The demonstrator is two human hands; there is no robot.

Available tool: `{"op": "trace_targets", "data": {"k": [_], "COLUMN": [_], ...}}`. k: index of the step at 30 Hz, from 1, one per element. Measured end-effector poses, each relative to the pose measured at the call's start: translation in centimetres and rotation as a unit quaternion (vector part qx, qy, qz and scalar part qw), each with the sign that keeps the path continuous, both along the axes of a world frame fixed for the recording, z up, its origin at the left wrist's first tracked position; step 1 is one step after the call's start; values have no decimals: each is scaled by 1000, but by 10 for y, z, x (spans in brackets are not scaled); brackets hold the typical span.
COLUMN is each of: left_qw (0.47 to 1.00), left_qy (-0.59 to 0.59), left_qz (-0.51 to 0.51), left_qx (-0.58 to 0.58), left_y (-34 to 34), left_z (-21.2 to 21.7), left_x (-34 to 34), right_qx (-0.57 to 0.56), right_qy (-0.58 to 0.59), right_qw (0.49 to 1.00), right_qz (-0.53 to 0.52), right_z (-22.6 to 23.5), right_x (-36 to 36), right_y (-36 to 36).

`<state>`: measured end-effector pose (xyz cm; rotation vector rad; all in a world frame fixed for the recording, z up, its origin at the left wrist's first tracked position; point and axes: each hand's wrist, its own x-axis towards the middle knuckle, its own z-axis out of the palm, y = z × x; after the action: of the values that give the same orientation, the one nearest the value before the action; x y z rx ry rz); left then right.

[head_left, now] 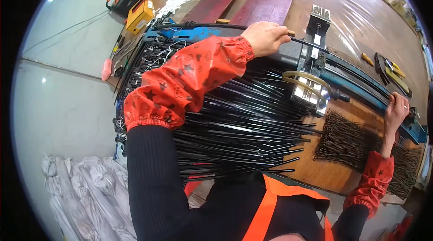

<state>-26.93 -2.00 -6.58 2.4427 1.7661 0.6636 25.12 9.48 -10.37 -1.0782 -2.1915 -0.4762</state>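
My left hand, in a red patterned sleeve cover, is closed around a long thin black rod at the far side of the bench. The rod runs right toward a metal clamping fixture with a yellowish loop on it. Farther right, my right hand has its fingers closed at the end of a thin dark length lying along the blue rail. Whether that length and the rod are one piece I cannot tell. Nearest me lies a large bundle of black rods, with dark handle-like ends and white cords at the left.
Dark coil springs are heaped on the wooden bench at right. Pliers lie beyond the rail. Two dark red boards rest at the back. A yellow box stands back left; white wrapped bundles lie on the floor.
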Motion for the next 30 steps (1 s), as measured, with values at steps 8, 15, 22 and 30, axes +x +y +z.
{"op": "trace_targets", "data": {"k": [8,15,22,30], "left_qw": [997,996,994,992], "left_qy": [-79,-35,94,120], "left_qz": [6,-77,52,37], "left_qx": [18,10,-26,-6], "left_y": [7,23,14,17], "left_z": [-9,-6,-11,-10], "left_x": [14,8,25,26], "right_qx": [19,12,-28,-167], "right_qy": [10,-26,29,117], "right_qw": [1000,999,997,965], "right_qz": [1,-23,64,165], "right_z": [1,15,0,-2], "right_x": [-6,-8,-91,-134], "right_y": [-1,-33,-105,-116]}}
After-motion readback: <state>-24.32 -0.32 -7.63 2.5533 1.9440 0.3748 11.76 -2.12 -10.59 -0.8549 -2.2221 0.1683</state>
